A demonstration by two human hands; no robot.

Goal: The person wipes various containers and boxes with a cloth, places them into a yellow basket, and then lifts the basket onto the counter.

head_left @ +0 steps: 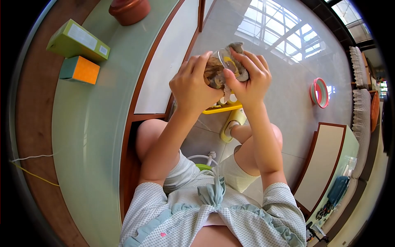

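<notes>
My left hand [192,84] is wrapped round the left side of a clear jar [214,73] with brownish contents. On its right side, my right hand [250,77] presses a grey cloth [237,47] against the jar near its rim. Both hands are raised in front of me over my knees. Below them, partly hidden by the hands, is a yellow-edged tray [224,109] with some small light items in it. The exact contents of the jar are too small to tell.
To the left, a long glass-topped cabinet [88,136] bears a green box [78,40], an orange box [84,71] and a reddish-brown pot [129,10]. A pink-rimmed basin [319,93] stands on the tiled floor. A low table [323,164] is at the right.
</notes>
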